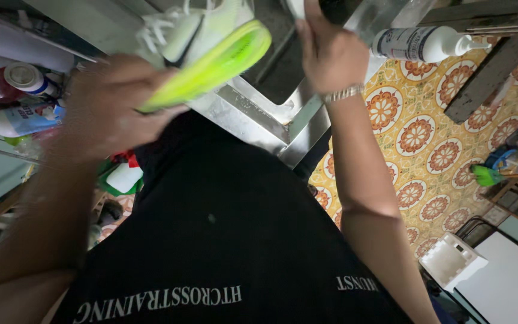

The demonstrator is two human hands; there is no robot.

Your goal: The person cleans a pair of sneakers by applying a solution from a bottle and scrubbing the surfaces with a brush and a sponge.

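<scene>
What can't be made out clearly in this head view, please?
All in the head view:
- Right hand: fingertips, and whatever they grip, are cut off by the top edge.
- Sneaker: upper cropped by the top edge, motion-blurred.
- Left hand, holding the sneaker: fingers smeared by motion blur.

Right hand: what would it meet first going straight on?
The right hand points to the top edge, over the steel sink; its fingertips leave the picture, so what lies ahead cannot be seen.

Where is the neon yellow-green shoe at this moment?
In the head view, the shoe is at upper centre-left, held by the left hand above the metal sink; the right hand is raised beside it.
</scene>
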